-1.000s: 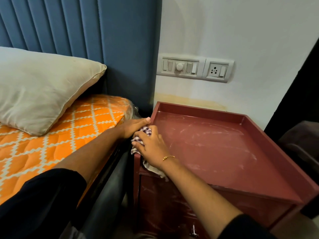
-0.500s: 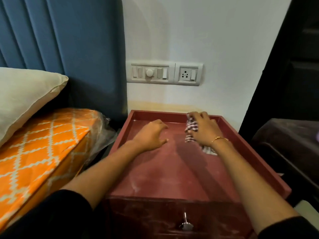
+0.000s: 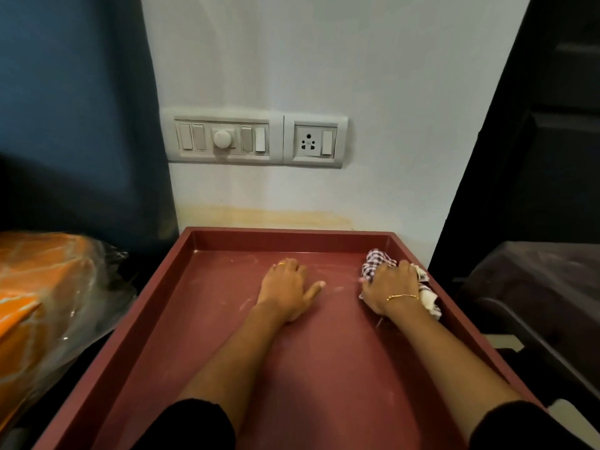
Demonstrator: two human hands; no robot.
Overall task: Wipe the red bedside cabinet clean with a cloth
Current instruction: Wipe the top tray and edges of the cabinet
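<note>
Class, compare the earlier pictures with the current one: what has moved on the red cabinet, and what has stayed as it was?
The right hand slid the checked cloth from the left rim to the back right corner of the red cabinet top. The left hand moved onto the top. The cloth remains gripped.

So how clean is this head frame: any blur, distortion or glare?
Head view: the orange mattress at the left edge is smeared by motion blur, while the hands and checked cloth stay fairly sharp; wide-angle distortion splays the red cabinet top rims outward; the plastic wrap glints; the right side is dark.
</note>
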